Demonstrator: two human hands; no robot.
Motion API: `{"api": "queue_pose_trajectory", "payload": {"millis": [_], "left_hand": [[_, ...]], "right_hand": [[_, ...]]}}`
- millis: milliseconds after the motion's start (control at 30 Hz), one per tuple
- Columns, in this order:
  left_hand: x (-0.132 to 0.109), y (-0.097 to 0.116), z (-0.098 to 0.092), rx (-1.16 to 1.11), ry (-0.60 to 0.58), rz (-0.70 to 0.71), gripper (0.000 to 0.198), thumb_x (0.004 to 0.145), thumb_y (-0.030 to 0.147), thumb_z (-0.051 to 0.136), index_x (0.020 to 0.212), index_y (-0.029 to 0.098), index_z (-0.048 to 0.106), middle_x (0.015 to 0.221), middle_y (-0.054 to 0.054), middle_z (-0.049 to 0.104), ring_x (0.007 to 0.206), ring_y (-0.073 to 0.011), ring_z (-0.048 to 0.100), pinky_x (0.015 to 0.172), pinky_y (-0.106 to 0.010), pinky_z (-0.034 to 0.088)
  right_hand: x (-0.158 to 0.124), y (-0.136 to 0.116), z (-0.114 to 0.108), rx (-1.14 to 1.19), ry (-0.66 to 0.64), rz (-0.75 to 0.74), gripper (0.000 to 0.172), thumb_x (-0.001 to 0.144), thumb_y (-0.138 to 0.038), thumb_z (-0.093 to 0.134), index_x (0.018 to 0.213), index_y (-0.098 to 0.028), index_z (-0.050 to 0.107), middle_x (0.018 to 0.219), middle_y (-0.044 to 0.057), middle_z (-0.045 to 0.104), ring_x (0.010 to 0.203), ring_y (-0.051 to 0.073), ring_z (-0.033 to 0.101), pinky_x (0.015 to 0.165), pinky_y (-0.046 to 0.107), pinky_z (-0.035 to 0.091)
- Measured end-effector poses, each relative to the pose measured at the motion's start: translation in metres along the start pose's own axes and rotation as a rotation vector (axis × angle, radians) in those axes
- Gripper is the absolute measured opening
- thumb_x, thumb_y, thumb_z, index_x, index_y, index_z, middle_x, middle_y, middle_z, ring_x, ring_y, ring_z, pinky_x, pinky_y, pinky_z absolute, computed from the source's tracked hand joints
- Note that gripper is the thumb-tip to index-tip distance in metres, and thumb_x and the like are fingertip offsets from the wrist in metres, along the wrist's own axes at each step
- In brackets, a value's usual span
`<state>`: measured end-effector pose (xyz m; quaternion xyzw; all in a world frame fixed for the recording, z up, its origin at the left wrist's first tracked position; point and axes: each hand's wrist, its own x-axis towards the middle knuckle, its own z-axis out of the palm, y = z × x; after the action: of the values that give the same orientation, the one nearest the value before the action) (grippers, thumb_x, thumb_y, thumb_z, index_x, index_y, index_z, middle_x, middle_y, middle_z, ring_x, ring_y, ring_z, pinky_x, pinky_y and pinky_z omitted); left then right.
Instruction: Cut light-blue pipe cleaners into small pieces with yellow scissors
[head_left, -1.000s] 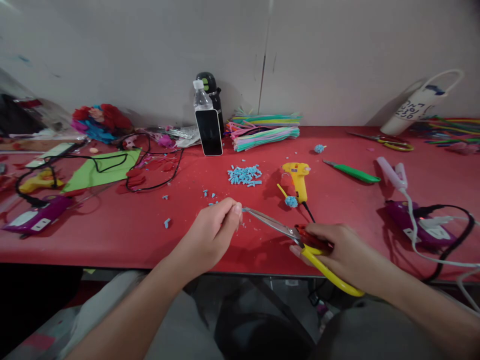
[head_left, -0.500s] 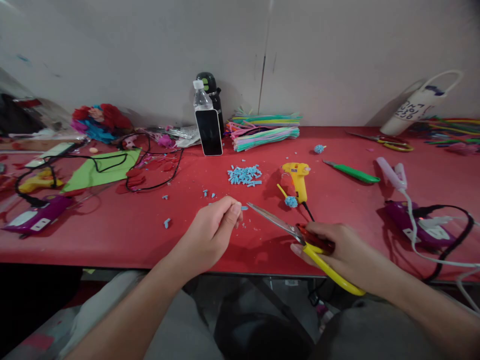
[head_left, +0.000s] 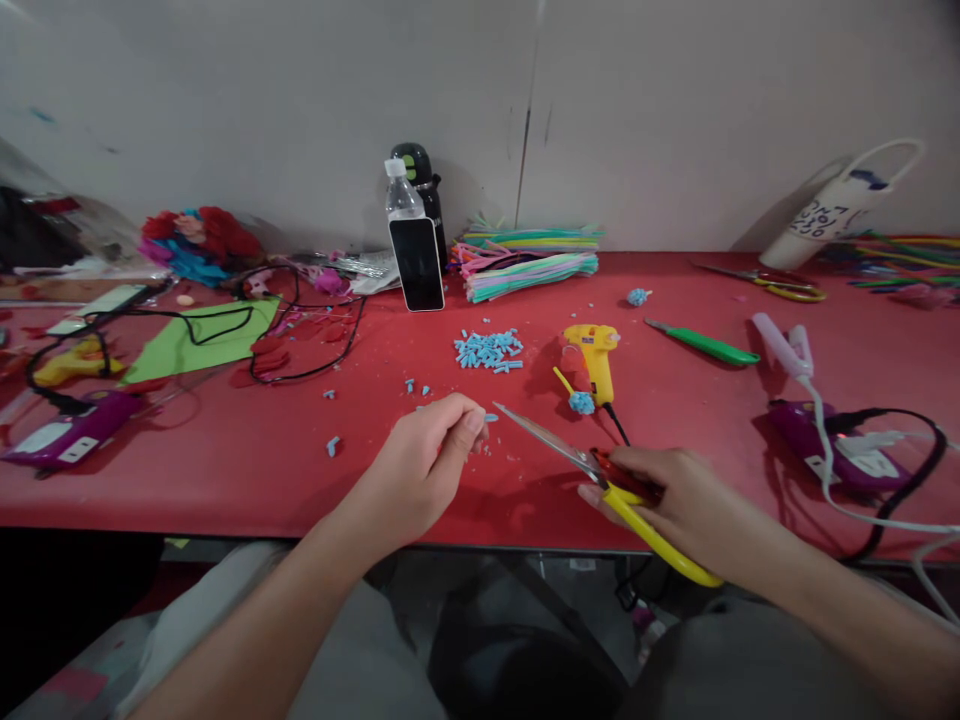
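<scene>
Between the thumb and fingers of my left hand [head_left: 424, 465] is pinched a short light-blue piece of pipe cleaner [head_left: 491, 418], only its tip showing. My right hand [head_left: 682, 505] grips a pair of scissors [head_left: 559, 450] with a yellow and a red handle. The blades point left, their tips just short of the blue piece and apart from it. Beyond my hands lies a pile of cut blue pipe cleaner pieces [head_left: 487, 349]. A few stray blue bits [head_left: 334, 446] are scattered to the left.
A yellow glue gun [head_left: 596, 360] stands right of the pile, with a blue pompom-like ball on a yellow stem [head_left: 581, 402] beside it. Farther back are a bundle of pipe cleaners [head_left: 525, 265], a phone [head_left: 417, 264] and a green craft knife [head_left: 709, 346]. Purple power strips [head_left: 832, 445] sit at both sides.
The scissors and my right hand have shifted very slightly left, bringing the tips a little closer to the blue piece. My left hand holds almost still.
</scene>
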<state>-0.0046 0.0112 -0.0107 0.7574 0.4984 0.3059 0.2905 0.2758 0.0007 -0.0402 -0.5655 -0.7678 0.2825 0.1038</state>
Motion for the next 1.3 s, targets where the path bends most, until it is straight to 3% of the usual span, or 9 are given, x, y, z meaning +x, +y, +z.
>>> {"api": "queue_pose_trajectory", "payload": {"millis": [367,1300], "left_hand": [[0.0022,0.0027,-0.0012,0.033,0.010,0.013,0.029,0.102,0.033,0.037,0.080,0.019,0.048,0.070,0.002,0.049,0.064,-0.0105,0.044,0.061,-0.024,0.036],[0.0024,-0.0004,-0.0015,0.082,-0.017,0.029,0.029,0.102,0.032,0.035,0.079,0.019,0.047,0.070,0.002,0.047,0.065,-0.0119,0.044,0.062,-0.026,0.034]], "right_hand": [[-0.0024,-0.0029,-0.0035,0.057,-0.030,-0.018,0.033,0.081,-0.040,0.067,0.067,-0.021,0.045,0.060,-0.006,0.032,0.058,0.011,0.025,0.049,0.022,0.023],[-0.0009,-0.0012,-0.0035,0.054,-0.006,-0.045,0.034,0.083,-0.046,0.063,0.065,-0.020,0.050,0.058,-0.005,0.038,0.055,0.011,0.029,0.047,0.022,0.025]]}}
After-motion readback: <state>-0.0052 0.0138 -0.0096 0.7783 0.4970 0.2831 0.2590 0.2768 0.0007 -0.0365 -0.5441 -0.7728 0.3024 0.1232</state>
